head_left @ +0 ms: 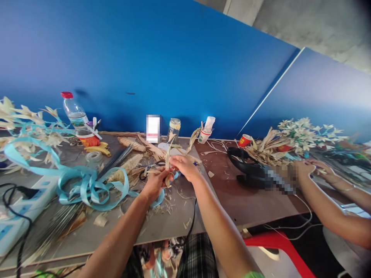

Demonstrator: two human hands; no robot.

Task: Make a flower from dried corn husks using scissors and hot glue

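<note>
L hand (pixel 156 181) pinches a dry husk strip (pixel 167 159), approx. upright; R hand (pixel 184 166) is right beside it, fingertips bunched near the strip, can't tell if pinching. Blue ribbon (pixel 85 181) loops left of L hand, corn cob (pixel 131 144) farther off, clear jar (pixel 174 126) beyond both.

Right hand (pixel 185 166) can be slid toward 3 o'clock till blocked by black gear (pixel 256 178); 9's kinda clogged by blue ribbon (pixel 84 178).

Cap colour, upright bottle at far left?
Red cap, best seen in the head view.
</note>
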